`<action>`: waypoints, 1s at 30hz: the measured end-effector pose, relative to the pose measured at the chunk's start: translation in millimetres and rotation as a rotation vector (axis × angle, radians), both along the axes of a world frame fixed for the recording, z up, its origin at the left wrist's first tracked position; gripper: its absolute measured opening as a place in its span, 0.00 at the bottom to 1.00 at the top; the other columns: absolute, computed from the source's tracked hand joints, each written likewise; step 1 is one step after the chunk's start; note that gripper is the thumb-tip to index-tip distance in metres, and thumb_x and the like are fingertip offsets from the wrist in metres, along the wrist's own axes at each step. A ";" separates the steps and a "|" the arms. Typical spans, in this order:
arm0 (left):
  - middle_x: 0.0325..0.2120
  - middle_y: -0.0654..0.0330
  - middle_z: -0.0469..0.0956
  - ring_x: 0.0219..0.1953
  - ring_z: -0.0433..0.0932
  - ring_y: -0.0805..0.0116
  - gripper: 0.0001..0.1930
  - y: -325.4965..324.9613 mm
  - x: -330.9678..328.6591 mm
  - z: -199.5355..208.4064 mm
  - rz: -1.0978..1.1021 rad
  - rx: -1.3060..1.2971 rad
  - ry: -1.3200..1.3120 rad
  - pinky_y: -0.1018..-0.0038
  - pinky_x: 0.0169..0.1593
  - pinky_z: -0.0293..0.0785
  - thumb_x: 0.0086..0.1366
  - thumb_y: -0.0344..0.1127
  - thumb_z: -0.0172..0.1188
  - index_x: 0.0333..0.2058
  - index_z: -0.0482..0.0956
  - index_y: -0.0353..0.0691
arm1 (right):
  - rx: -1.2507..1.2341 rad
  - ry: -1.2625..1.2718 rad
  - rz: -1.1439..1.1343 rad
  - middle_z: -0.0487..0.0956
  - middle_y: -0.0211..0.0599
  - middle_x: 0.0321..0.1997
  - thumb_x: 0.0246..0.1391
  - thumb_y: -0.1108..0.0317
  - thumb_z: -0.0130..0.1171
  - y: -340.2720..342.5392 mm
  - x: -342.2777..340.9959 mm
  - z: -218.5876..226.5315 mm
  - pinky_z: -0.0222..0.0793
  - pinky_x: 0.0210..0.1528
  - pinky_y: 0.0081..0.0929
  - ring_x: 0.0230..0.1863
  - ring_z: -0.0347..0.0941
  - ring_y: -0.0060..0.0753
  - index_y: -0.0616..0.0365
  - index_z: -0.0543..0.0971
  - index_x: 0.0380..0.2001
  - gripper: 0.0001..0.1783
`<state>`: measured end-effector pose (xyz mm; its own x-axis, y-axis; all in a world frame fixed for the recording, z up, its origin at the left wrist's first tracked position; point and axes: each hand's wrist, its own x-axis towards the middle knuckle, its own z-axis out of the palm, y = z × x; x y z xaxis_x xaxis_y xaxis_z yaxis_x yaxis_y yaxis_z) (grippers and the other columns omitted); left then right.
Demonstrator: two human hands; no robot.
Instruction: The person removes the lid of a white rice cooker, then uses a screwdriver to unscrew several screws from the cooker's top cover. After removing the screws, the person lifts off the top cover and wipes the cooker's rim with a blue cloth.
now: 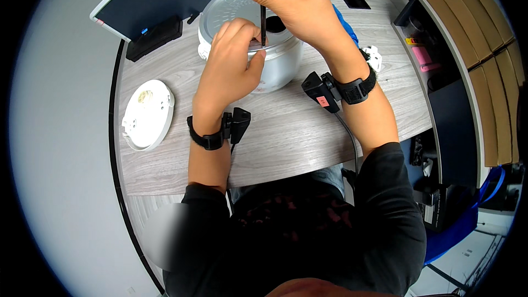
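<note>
A screwdriver with a pale handle and dark shaft [263, 25] stands nearly upright, and my right hand [301, 6] is closed round its handle. Its tip meets the near rim of a white rice cooker [279, 70], at the edge of the grey metal lid plate [223, 10]. My left hand [234, 55] rests at that rim with curled fingers, the thumb and forefinger close to the tip. What those fingers pinch, if anything, is hidden. Beyond the shaft, a dark round spot [275, 24] shows on the plate.
On the desk's left lies a white round plastic cover [148, 118]. A monitor [159, 0] and a black case [155, 39] stand behind it. A small white part [374, 58] lies right of the cooker. A shelf with cardboard boxes [451, 22] borders the right side. Cables hang from both wrist straps.
</note>
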<state>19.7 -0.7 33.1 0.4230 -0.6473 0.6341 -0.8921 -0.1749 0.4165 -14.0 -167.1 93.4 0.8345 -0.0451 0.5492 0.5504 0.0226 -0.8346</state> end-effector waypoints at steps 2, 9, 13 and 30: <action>0.37 0.56 0.75 0.43 0.73 0.53 0.11 -1.0 -0.8 0.3 -0.003 -0.002 -0.001 0.63 0.50 0.68 0.54 0.22 0.63 0.37 0.75 0.36 | 0.049 -0.048 0.015 0.77 0.24 0.35 0.63 0.73 0.64 -0.8 -0.3 -1.3 0.66 0.33 0.11 0.33 0.70 0.09 0.61 0.71 0.52 0.17; 0.36 0.55 0.73 0.43 0.72 0.53 0.11 -3.2 -1.5 -0.3 0.025 -0.005 -0.026 0.62 0.49 0.68 0.54 0.22 0.63 0.36 0.74 0.36 | 0.142 0.011 0.063 0.78 0.24 0.33 0.63 0.73 0.64 0.8 -2.3 3.6 0.64 0.29 0.12 0.30 0.68 0.09 0.60 0.72 0.52 0.17; 0.36 0.56 0.73 0.43 0.72 0.53 0.12 -3.5 -1.1 -1.7 0.033 -0.022 -0.018 0.62 0.50 0.67 0.53 0.22 0.65 0.36 0.74 0.37 | 0.039 -0.015 -0.005 0.79 0.23 0.33 0.61 0.70 0.67 -5.1 1.6 -2.7 0.64 0.31 0.13 0.31 0.69 0.09 0.61 0.76 0.48 0.15; 0.37 0.58 0.74 0.43 0.72 0.54 0.12 -6.3 -3.4 -4.5 0.108 -0.014 -0.035 0.63 0.47 0.65 0.53 0.23 0.66 0.35 0.74 0.40 | -0.058 -0.052 -0.071 0.77 0.20 0.33 0.62 0.71 0.65 -12.5 4.3 -1.0 0.65 0.33 0.12 0.31 0.67 0.10 0.65 0.79 0.54 0.18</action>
<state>16.3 -7.0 28.6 0.4670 -0.5904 0.6583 -0.8826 -0.2651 0.3883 -9.7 -179.5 92.4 0.8009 -0.0699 0.5947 0.5911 -0.0656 -0.8039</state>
